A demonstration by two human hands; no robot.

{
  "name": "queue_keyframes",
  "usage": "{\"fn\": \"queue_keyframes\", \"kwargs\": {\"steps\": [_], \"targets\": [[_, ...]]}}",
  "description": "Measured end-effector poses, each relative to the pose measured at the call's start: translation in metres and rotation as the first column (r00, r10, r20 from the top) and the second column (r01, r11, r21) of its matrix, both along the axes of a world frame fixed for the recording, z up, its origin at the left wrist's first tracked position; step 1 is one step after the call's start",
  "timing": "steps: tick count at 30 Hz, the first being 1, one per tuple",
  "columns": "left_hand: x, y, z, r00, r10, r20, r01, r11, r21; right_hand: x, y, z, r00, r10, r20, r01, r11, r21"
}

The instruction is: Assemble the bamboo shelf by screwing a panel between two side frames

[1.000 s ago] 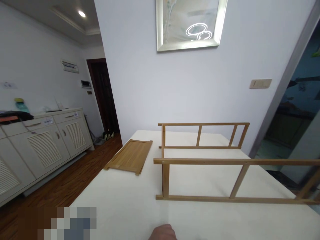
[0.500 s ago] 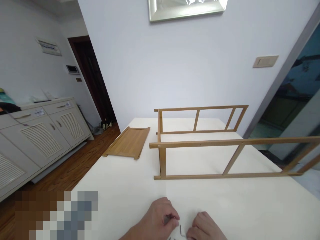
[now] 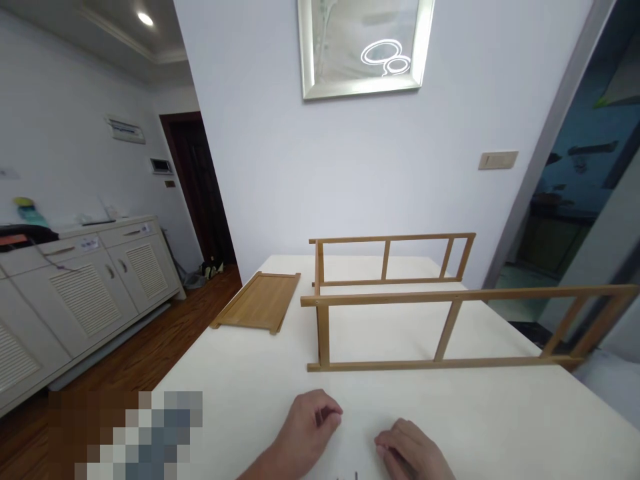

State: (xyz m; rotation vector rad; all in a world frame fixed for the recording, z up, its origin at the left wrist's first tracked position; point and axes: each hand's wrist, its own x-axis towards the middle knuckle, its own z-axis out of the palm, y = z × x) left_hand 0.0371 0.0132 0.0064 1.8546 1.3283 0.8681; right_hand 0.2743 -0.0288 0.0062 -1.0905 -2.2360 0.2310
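My left hand [image 3: 311, 425] rests on the white table [image 3: 240, 393] near its front edge, fingers curled into a pinch; whatever it holds is too small to name. My right hand [image 3: 407, 447] lies just to its right, fingers bent down onto the table top, their tips hidden. A small dark metal piece [image 3: 355, 476] shows at the bottom edge between the hands. Beyond them stands a light wooden frame [image 3: 440, 330] of two ladder-like rails, lying on its side. A flat wooden shelf panel [image 3: 260, 301] lies at the table's far left.
A white wall with a framed picture [image 3: 363, 47] and a switch plate [image 3: 497, 160] backs the table. White cabinets [image 3: 75, 287] line the left wall over a wooden floor [image 3: 145, 353]. A dark doorway [image 3: 197, 193] is at back left, and a glass door at right.
The view has tilted up a little. My hands have moved slightly apart, and the small metal piece between them now lies at the bottom edge.
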Motion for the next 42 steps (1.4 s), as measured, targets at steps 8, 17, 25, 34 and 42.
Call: {"fn": "queue_keyframes", "kwargs": {"steps": [8,17,25,34,42], "targets": [[-0.032,0.039,-0.001,0.886,0.296,-0.356,-0.232,0.950,0.211,0.076,0.061,0.018,0.919,-0.395,0.004,0.366,0.855,0.368],[-0.035,0.049,-0.001,0.835,0.266,-0.482,-0.168,0.957,0.237,0.063,0.083,-0.010,0.796,-0.484,0.364,0.380,0.867,0.321],[-0.061,0.026,0.000,0.822,0.278,-0.497,-0.187,0.956,0.224,0.033,0.067,0.001,0.825,-0.407,0.392,0.370,0.914,0.169],[-0.078,-0.003,-0.005,0.836,0.283,-0.470,-0.189,0.953,0.237,0.027,0.046,-0.017,0.864,-0.370,0.342,0.299,0.923,0.243],[-0.079,-0.001,0.004,0.820,0.226,-0.526,-0.159,0.973,0.169,0.044,0.055,-0.041,0.889,-0.357,0.288,0.227,0.887,0.402]]}}
